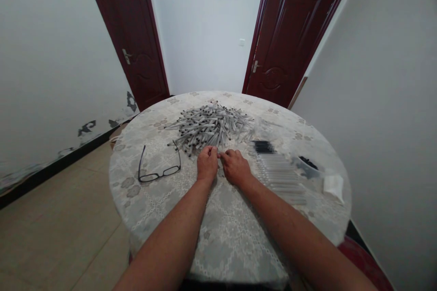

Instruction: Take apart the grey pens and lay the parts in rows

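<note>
My left hand (206, 164) and my right hand (235, 166) meet at the fingertips, low over the table near its middle. The fingers of both are pinched, and what they hold is too small and hidden to make out. Just beyond them lies a heap of slim white pen-like sticks (208, 125) with dark ends, pointing every way. Beside my right hand, clear tubes (278, 170) are laid in a neat row. Thin pieces with black ends (263, 147) lie at the far end of that row.
Black-framed glasses (159, 175) rest unfolded at left. On the right stand a clear tub (309, 172) of small black parts and a folded white tissue (333, 186). Crumpled clear plastic (268, 128) lies beside the heap. A patterned cloth covers the round table (228, 232).
</note>
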{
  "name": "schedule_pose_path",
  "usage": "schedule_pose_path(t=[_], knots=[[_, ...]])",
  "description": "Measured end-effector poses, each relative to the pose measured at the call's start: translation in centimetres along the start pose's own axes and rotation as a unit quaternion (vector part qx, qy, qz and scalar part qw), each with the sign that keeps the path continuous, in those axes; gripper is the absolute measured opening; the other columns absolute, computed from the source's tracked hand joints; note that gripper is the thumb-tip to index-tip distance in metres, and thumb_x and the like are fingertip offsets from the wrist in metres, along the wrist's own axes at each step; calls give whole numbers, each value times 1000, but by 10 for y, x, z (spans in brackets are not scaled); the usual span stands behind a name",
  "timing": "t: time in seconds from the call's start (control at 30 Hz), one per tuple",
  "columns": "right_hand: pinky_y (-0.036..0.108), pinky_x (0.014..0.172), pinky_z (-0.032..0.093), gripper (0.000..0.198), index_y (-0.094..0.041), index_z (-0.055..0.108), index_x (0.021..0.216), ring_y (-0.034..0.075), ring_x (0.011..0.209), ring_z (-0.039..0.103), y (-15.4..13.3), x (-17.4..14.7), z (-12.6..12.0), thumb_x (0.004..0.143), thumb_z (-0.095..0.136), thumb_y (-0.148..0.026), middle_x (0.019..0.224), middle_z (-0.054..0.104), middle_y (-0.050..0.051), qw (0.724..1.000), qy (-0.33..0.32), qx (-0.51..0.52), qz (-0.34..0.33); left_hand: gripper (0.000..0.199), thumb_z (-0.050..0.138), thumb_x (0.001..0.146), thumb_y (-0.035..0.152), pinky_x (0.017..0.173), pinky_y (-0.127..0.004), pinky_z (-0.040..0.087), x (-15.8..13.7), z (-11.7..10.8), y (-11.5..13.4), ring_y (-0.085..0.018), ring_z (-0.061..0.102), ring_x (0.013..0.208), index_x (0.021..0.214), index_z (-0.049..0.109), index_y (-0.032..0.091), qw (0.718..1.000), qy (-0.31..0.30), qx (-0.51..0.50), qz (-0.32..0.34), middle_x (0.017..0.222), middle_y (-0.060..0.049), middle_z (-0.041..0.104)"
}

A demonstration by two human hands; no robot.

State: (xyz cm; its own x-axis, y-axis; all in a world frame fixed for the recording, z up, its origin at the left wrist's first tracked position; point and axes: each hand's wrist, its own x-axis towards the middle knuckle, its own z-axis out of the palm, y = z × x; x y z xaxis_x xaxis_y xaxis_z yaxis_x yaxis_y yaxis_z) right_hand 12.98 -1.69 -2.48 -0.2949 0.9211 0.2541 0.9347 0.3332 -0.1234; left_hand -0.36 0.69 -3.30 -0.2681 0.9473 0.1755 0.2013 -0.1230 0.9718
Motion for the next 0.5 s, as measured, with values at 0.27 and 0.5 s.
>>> schedule_pose_path(t=[0.27,0.5], knots=[[32,90,46,20,-20,67,112,24,105,55,10,1,17,100,52,-22,109,63,11,995,63,66,34,30,54,90,45,58,-28,47,0,-1,1,-17,62,60,86,67,19,1000,-11,-9,-6,75,-4,71],[33,85,46,11,-18,63,95,22,90,60,27,5,25,91,52,-20,92,65,7,930,233,258,120,30,58,88,46,51,-26,49,-5,1,6,-16,65,58,90,67,18,996,-76,-42,-15,81,-7,74]])
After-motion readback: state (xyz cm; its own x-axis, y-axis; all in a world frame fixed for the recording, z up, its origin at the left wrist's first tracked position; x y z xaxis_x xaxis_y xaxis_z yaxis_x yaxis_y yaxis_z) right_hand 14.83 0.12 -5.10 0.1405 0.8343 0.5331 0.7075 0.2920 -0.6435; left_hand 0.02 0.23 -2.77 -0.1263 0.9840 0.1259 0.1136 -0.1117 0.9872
